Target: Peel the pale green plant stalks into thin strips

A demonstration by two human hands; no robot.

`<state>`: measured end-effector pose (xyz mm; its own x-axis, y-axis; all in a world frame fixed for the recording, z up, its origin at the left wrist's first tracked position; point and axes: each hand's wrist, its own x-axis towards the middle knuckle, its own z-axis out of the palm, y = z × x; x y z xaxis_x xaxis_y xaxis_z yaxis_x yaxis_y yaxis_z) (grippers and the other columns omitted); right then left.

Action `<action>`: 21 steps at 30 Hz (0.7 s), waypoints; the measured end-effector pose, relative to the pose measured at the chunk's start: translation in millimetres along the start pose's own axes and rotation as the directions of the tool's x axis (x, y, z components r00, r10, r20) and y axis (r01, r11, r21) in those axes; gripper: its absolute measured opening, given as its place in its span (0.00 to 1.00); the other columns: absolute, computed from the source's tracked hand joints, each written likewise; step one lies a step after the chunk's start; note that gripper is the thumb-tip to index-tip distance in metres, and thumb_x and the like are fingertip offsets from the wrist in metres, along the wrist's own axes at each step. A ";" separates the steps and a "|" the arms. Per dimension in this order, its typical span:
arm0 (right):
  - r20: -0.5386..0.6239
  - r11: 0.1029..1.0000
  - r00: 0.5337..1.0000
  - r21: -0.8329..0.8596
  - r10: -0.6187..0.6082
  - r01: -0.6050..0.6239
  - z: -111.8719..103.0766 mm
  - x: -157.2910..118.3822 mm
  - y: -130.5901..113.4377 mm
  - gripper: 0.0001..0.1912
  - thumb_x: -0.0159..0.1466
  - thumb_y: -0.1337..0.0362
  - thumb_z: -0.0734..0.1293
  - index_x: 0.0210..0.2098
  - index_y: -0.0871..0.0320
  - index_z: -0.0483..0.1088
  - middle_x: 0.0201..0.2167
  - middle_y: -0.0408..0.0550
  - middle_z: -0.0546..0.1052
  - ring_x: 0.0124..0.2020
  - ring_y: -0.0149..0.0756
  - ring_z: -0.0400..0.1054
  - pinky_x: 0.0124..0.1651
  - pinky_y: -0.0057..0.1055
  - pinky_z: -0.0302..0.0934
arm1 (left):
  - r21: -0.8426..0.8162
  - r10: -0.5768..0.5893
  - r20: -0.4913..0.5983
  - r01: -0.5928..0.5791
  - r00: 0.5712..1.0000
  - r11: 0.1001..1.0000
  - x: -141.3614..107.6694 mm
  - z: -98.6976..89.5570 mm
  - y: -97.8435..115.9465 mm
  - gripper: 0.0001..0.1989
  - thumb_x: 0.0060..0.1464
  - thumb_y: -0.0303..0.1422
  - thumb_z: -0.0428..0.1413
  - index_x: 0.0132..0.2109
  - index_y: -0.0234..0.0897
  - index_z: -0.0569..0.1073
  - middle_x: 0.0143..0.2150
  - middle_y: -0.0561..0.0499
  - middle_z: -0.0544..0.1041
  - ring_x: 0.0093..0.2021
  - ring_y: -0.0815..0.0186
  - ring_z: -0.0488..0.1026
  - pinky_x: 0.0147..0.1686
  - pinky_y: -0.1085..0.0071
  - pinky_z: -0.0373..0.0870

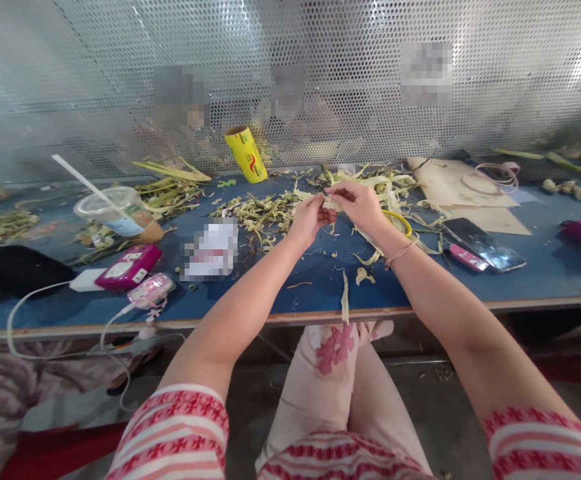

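Note:
My left hand (312, 217) and my right hand (359, 205) are close together over the blue table (270, 287). Between their fingers is a pale leaf strip (329, 203), gripped by both. Around and behind my hands lie dried, yellow-green leaf scraps (265, 215). A long pale strip (345, 297) hangs toward the table's front edge, with a small curled scrap (364, 275) to its right. A yellow ring (401, 221) lies partly behind my right wrist.
A yellow tube (246, 155) stands tilted before the perforated metal wall. Left are a lidded cup (120, 213) with a straw, a purple box (129, 267), a pink device (151, 291) and cables. Right are phones (506, 257), cardboard (458, 183) and a coiled cable (493, 179).

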<state>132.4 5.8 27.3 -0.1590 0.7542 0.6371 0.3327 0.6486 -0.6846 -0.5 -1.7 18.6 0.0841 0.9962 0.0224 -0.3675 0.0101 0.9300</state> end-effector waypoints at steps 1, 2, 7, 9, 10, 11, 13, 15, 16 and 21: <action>0.000 1.000 1.000 0.010 0.009 -0.009 0.4 0.2 0.3 0.11 0.58 0.66 0.65 0.38 0.57 0.77 0.35 0.46 0.81 0.37 0.36 0.74 0.47 0.38 0.69 | 0.003 0.004 -0.001 -0.004 1.000 1.000 -0.3 0.1 0.0 0.12 0.60 0.37 0.53 0.30 0.36 0.69 0.19 0.54 0.72 0.19 0.73 0.70 0.27 0.76 0.69; 0.000 1.000 1.000 0.018 0.014 -0.014 0.6 0.4 0.5 0.10 0.58 0.66 0.66 0.37 0.57 0.77 0.35 0.46 0.81 0.37 0.36 0.74 0.47 0.38 0.69 | 0.004 0.007 0.001 -0.007 1.000 1.000 -0.5 0.2 -0.1 0.11 0.60 0.36 0.53 0.31 0.36 0.70 0.19 0.54 0.72 0.20 0.73 0.70 0.27 0.76 0.70; 0.002 0.999 0.999 -0.002 -0.041 0.041 -0.6 1.0 -1.4 0.08 0.58 0.67 0.67 0.34 0.56 0.78 0.38 0.48 0.80 0.42 0.38 0.74 0.49 0.39 0.68 | -0.008 0.022 0.012 -0.022 1.000 1.000 -0.3 0.2 0.4 0.13 0.62 0.34 0.50 0.30 0.35 0.70 0.19 0.54 0.72 0.19 0.73 0.70 0.26 0.76 0.69; 0.000 0.995 0.996 -0.051 -0.087 0.087 -2.3 0.7 -3.2 0.07 0.59 0.65 0.67 0.32 0.55 0.79 0.40 0.49 0.79 0.44 0.39 0.73 0.50 0.39 0.67 | -0.017 0.025 0.013 -0.025 1.000 1.000 -0.9 0.4 1.3 0.13 0.61 0.34 0.51 0.29 0.35 0.69 0.19 0.54 0.71 0.20 0.74 0.69 0.26 0.77 0.69; 0.002 0.991 0.994 -0.076 -0.106 0.106 -3.3 0.4 -4.3 0.07 0.60 0.63 0.67 0.31 0.55 0.79 0.40 0.49 0.79 0.45 0.39 0.72 0.50 0.39 0.67 | -0.021 0.024 0.012 -0.024 1.000 1.000 -1.6 0.5 1.9 0.12 0.61 0.34 0.51 0.29 0.35 0.69 0.19 0.54 0.71 0.20 0.74 0.69 0.26 0.77 0.69; 0.011 0.988 0.993 -0.093 -0.120 0.120 -4.3 -0.1 -5.4 0.10 0.62 0.60 0.66 0.30 0.55 0.79 0.40 0.49 0.79 0.44 0.39 0.72 0.51 0.39 0.66 | -0.024 0.023 0.011 -0.023 1.000 0.999 -2.3 0.6 2.4 0.12 0.61 0.34 0.51 0.29 0.35 0.69 0.19 0.55 0.71 0.20 0.74 0.69 0.26 0.77 0.68; 0.046 0.986 0.990 -0.092 -0.135 0.139 -6.5 -1.5 -8.1 0.17 0.66 0.54 0.62 0.31 0.55 0.79 0.40 0.49 0.79 0.44 0.38 0.72 0.51 0.38 0.66 | -0.029 0.023 0.009 -0.023 1.000 0.999 -3.8 0.8 3.3 0.13 0.61 0.34 0.51 0.29 0.35 0.69 0.19 0.55 0.70 0.19 0.74 0.68 0.26 0.77 0.68; 0.107 0.989 0.985 -0.053 -0.132 0.138 -8.5 -3.7 -11.4 0.25 0.68 0.48 0.56 0.36 0.55 0.80 0.40 0.49 0.79 0.44 0.38 0.72 0.53 0.38 0.65 | -0.037 0.032 0.014 -0.031 0.999 0.999 -4.9 1.0 3.7 0.13 0.61 0.34 0.51 0.29 0.35 0.69 0.19 0.55 0.70 0.20 0.75 0.68 0.26 0.77 0.67; 0.137 0.990 0.982 -0.031 -0.129 0.134 -9.2 -4.9 -13.1 0.27 0.68 0.46 0.54 0.39 0.54 0.79 0.40 0.49 0.80 0.45 0.38 0.73 0.54 0.38 0.64 | -0.044 0.037 0.015 -0.036 0.999 0.998 -5.1 1.1 3.7 0.13 0.62 0.33 0.50 0.29 0.36 0.69 0.20 0.55 0.70 0.20 0.75 0.68 0.26 0.77 0.67; 0.181 0.992 0.977 0.082 -0.110 0.096 -6.8 -7.0 -11.8 0.32 0.67 0.40 0.50 0.45 0.53 0.77 0.41 0.49 0.80 0.51 0.40 0.71 0.59 0.40 0.62 | -0.065 0.039 -0.023 -0.041 0.999 0.997 -4.0 2.6 3.4 0.14 0.65 0.32 0.47 0.29 0.36 0.66 0.19 0.58 0.67 0.19 0.77 0.64 0.24 0.79 0.64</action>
<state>136.0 -7.8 33.3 -0.3598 0.6847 0.6338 0.2387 0.7243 -0.6468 0.4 -5.9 22.6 0.0484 0.9976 0.0505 -0.4296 -0.0248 0.9027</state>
